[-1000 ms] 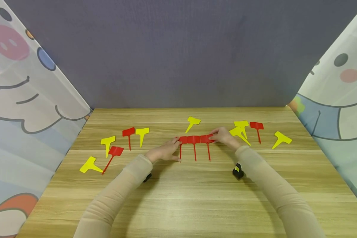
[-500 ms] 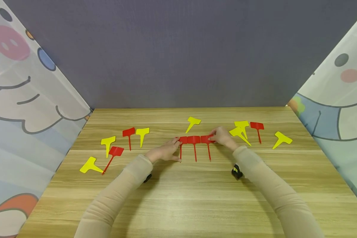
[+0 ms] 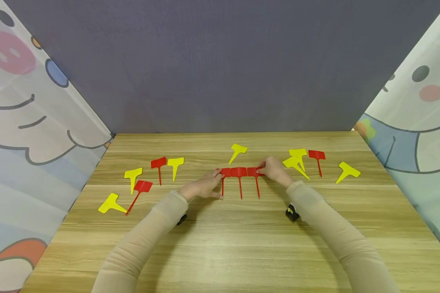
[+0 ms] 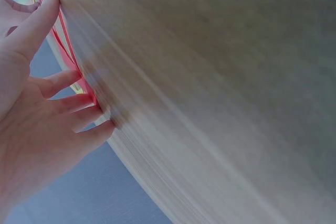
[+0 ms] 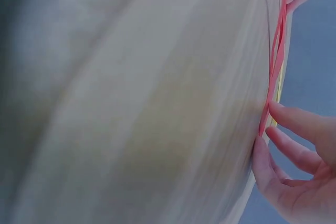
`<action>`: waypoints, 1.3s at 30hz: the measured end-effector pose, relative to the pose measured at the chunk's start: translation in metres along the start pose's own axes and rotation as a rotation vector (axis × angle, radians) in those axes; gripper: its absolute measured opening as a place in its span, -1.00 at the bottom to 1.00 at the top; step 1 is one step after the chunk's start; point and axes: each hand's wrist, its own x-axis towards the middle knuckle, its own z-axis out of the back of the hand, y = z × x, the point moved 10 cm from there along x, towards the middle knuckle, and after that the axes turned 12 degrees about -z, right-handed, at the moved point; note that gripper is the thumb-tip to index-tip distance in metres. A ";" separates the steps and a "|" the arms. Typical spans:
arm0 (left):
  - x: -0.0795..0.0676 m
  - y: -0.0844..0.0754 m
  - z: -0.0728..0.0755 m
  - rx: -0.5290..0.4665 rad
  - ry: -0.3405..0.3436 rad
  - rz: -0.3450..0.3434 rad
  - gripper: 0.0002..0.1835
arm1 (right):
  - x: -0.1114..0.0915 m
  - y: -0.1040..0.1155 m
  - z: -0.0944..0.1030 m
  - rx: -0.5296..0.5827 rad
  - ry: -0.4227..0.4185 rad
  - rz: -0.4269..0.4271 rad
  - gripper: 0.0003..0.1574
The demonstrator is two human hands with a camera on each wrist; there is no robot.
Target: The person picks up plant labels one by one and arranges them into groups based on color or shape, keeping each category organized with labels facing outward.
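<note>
Three red T-shaped plant labels lie side by side in a row mid-table, stems toward me: a left label [image 3: 225,172], a middle label [image 3: 238,172] and a right label [image 3: 254,171]. My left hand [image 3: 204,186] rests on the left one, its fingers fairly straight at the head and its thumb near the stem tip. The left wrist view shows this hand [image 4: 58,103] spread, fingertips at the red edge. At the row's other end my right hand [image 3: 275,169] pinches the right label's outer edge; in the right wrist view, its fingertips [image 5: 275,111] meet the red plastic.
Left on the wooden table [image 3: 220,252] lie several loose labels, including a red one [image 3: 158,163] and a yellow one [image 3: 175,163]. A yellow label [image 3: 238,149] lies behind the row. Right are overlapping yellow labels [image 3: 297,158], a red label [image 3: 316,155] and another yellow label [image 3: 347,171].
My right hand has shifted slightly left at the right label's edge. The left hand and all the labels look practically unmoved.
</note>
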 end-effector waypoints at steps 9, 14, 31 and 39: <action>0.001 0.002 -0.001 0.022 -0.003 0.000 -0.11 | -0.007 0.004 0.007 0.070 -0.006 0.039 -0.70; 0.000 0.002 -0.001 0.014 -0.010 -0.001 -0.11 | -0.011 0.006 0.013 0.123 0.017 0.076 -0.68; 0.001 0.002 -0.001 0.022 -0.002 0.007 -0.11 | -0.024 -0.014 0.038 0.119 0.033 0.131 -0.66; 0.001 0.001 -0.001 0.013 -0.011 0.001 -0.12 | -0.023 -0.033 0.054 0.124 -0.006 0.107 -0.69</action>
